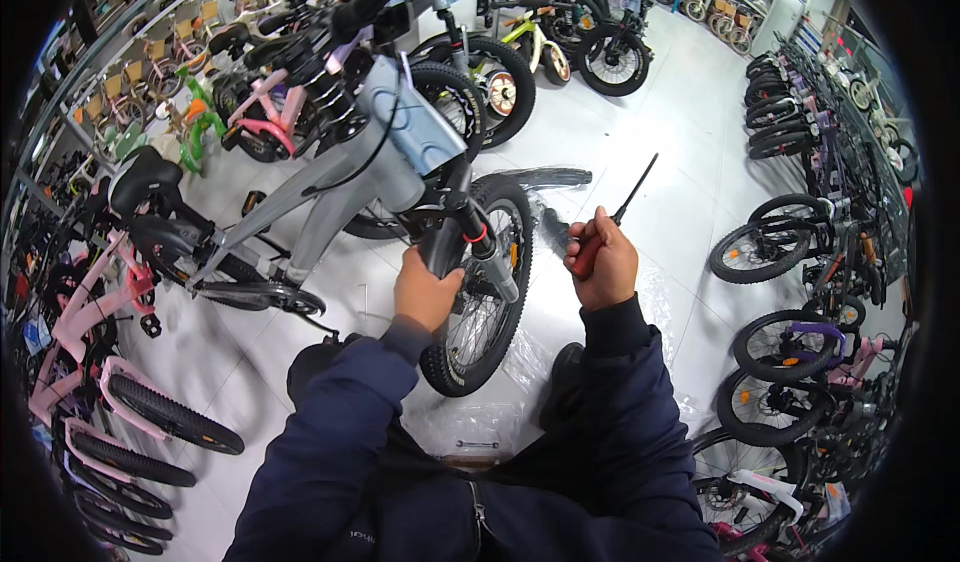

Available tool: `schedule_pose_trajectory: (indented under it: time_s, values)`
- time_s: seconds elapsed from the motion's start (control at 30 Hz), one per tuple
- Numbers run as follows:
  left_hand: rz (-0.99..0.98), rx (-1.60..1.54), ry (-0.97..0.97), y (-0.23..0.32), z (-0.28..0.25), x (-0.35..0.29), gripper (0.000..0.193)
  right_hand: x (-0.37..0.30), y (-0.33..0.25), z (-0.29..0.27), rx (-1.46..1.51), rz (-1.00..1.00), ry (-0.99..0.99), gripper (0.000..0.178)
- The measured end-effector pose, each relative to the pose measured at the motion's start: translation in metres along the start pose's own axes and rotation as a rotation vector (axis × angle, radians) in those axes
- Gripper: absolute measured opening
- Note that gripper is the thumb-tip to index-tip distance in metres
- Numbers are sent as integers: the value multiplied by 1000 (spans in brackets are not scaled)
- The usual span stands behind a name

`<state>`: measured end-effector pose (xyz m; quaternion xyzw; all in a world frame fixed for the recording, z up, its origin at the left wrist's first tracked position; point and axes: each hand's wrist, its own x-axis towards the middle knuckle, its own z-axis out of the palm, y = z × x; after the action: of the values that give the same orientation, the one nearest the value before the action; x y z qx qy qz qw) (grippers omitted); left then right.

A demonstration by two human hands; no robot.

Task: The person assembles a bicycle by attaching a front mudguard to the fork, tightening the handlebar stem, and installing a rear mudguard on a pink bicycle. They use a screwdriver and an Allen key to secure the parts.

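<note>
A grey bicycle (350,177) with a padded blue-grey wrap around its front stands before me, its front wheel (522,227) turned toward my knees. My left hand (424,290) is closed on a black, curved mudguard (441,246) beside the suspension fork (493,267). Part of the mudguard is hidden behind the fingers. To the right of the wheel, my right hand (606,262) grips a screwdriver (589,254) by its red handle. Its long dark shaft points up and away, apart from the bicycle.
Clear plastic wrapping (465,424) and a small wrench (477,445) lie near my feet. Beyond the wheel is a dark wrapped strip (545,177). Pink bicycle frames (90,307) stand at left, and a row of bicycles (790,347) lines the right side.
</note>
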<state>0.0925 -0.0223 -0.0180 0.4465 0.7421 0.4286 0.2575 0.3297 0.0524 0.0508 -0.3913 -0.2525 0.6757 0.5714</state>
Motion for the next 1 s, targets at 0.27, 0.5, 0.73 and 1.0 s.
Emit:
schedule_pose_trajectory:
  time_s: [0.27, 0.5, 0.73, 1.0]
  values:
    - [336, 96, 149, 13, -20, -6, 63, -8, 12, 13, -103, 4, -84, 31]
    - [537, -10, 18, 40, -15, -17, 45, -9, 6, 11, -81, -30, -90, 28]
    - [510, 293, -137, 46, -10, -26, 22, -9, 2, 14, -137, -42, -110, 29]
    - [452, 125, 86, 46, -51, 2, 17, -10, 1, 11, -132, -27, -123, 28]
